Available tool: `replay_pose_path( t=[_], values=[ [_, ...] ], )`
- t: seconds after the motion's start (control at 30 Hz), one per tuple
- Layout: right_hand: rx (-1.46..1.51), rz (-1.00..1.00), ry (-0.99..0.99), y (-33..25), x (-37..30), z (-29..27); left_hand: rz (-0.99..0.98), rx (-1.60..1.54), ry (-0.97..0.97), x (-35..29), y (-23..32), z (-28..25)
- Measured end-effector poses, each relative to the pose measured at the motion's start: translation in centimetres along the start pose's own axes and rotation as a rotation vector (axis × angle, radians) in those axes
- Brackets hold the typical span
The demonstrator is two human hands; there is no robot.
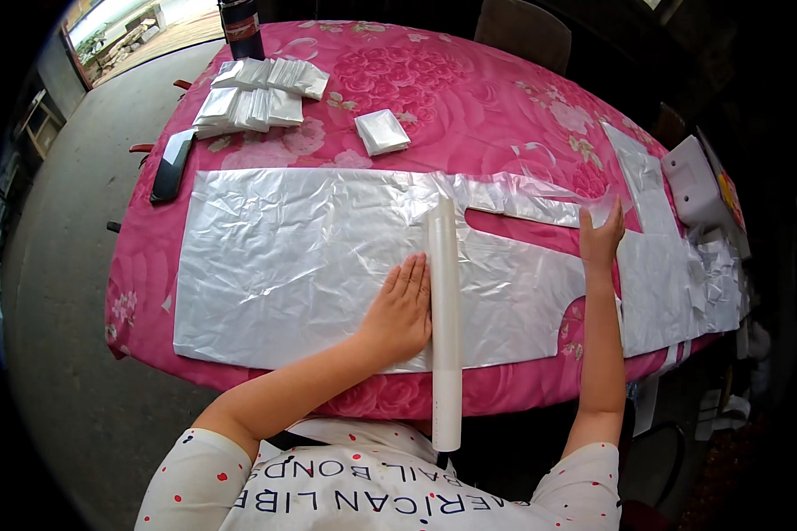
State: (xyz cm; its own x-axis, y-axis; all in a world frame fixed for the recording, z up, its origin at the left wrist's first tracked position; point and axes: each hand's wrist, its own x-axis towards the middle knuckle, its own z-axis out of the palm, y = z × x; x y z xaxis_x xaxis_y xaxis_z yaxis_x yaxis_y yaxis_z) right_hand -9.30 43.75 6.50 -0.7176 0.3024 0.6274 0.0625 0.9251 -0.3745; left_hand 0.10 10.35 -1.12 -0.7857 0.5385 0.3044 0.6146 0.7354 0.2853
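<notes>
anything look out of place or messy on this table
Mostly tidy. The crumpled plastic at the right end of the table looks messy beside the flat sheet, and the pale tube by the left hand juts past the near edge. Nothing looks spilled.

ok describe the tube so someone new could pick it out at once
On the pink floral tablecloth lies a wide silvery plastic sheet. The tube lies across it, just right of the flat left hand. Unlike the flat, crinkled plastic, it is long, straight and round.

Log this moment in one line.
left hand: flat on plastic sheet, beside pale tube | right hand: at sheet's strip | far left: plastic packets, dark phone | under: pink tablecloth
</notes>
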Motion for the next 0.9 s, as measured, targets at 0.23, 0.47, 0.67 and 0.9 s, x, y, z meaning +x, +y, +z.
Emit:
replay_pose_path(
  t=[0.23, 0.47, 0.67, 0.9],
  values=[
    [0.427, -0.585, -0.791, -11.1, -14.7, -4.5, -0.014, -0.048, 0.003, 0.1, 0.1, -0.2],
    [0.386, -0.738, -0.849, -11.4, -15.3, -4.4, -0.083, -0.502, 0.153, -0.7, -1.8, -3.0],
    [0.398, -0.874, -0.975, -19.5, -16.8, -2.4, -0.208, -0.552, 0.354, -5.3, -7.0, -8.6],
    [1.153, -0.844, -1.286, -29.2, -17.2, -2.2, -0.514, -0.718, 0.438, -14.5, -9.5, -13.2]
  ],
)
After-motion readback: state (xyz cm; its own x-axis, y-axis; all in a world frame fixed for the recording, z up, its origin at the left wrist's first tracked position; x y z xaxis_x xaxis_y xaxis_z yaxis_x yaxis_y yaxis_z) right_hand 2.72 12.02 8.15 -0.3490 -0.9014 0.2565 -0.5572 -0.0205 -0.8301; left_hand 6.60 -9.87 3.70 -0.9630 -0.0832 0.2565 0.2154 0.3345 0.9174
